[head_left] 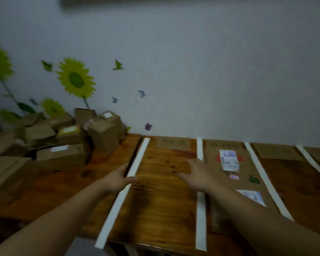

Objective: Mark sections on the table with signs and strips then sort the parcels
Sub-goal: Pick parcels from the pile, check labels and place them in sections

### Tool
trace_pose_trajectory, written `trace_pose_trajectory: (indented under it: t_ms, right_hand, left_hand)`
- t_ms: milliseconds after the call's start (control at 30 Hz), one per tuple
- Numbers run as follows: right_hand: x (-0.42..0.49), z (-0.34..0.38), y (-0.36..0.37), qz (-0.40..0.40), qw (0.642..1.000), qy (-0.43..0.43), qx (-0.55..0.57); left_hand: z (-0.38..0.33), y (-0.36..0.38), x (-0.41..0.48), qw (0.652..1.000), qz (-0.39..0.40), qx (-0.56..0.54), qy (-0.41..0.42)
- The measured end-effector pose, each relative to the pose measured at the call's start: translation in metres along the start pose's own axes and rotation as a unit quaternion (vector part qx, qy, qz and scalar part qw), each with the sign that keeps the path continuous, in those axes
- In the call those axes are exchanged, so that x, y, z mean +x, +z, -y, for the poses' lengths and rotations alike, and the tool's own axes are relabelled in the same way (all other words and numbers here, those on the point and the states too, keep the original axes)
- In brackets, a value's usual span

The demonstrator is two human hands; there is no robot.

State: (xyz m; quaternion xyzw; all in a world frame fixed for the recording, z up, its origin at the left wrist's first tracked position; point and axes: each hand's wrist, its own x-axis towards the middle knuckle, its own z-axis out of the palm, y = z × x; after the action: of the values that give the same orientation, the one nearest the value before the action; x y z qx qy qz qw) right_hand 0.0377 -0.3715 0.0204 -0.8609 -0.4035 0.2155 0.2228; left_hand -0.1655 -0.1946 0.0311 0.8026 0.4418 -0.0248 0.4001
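While the straight-fingered left hand [118, 179] is pressing a long white paper strip [142, 154], the spread-fingered right hand [194, 172] is risking skewing it.

Parcels [61, 156] pile at the table's [161, 196] left; strips [200, 218] divide sections right of them.

You are in a home room used for parcel sorting | pale wall [211, 71] with yellow sunflower decals [76, 78], small butterfly stickers [141, 93] | varnished brown wooden table [161, 191] | heap of brown cardboard parcels [61, 156]
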Motion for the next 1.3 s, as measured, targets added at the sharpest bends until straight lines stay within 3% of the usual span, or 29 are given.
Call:
trace_pose_trajectory:
  t_ms: [133,367,633,800,1067,1300]
  right_hand:
    - [0.022,0.098,0.036,0.032,0.999,-0.022,-0.015]
    - [0.053,0.253,0.116,0.064,0.994,-0.091,-0.018]
    - [0.106,0.347,0.171,0.105,0.989,-0.102,-0.019]
    - [0.173,0.378,0.186,0.107,0.991,-0.079,0.003]
    - [0.306,0.408,0.212,0.119,0.983,-0.024,0.137]
    - [0.359,0.417,0.243,0.114,0.967,0.058,0.22]
  left_hand:
    - [0.064,-0.09,-0.019,0.997,-0.069,-0.023,-0.02]
    - [0.181,-0.22,-0.051,0.991,-0.123,-0.036,-0.049]
    - [0.266,-0.294,-0.025,0.983,-0.127,-0.083,-0.103]
    - [0.269,-0.318,0.041,0.987,-0.1,-0.08,-0.095]
    - [0.244,-0.351,0.187,0.992,-0.049,-0.068,-0.096]
    - [0.228,-0.339,0.278,0.978,-0.014,-0.198,-0.059]
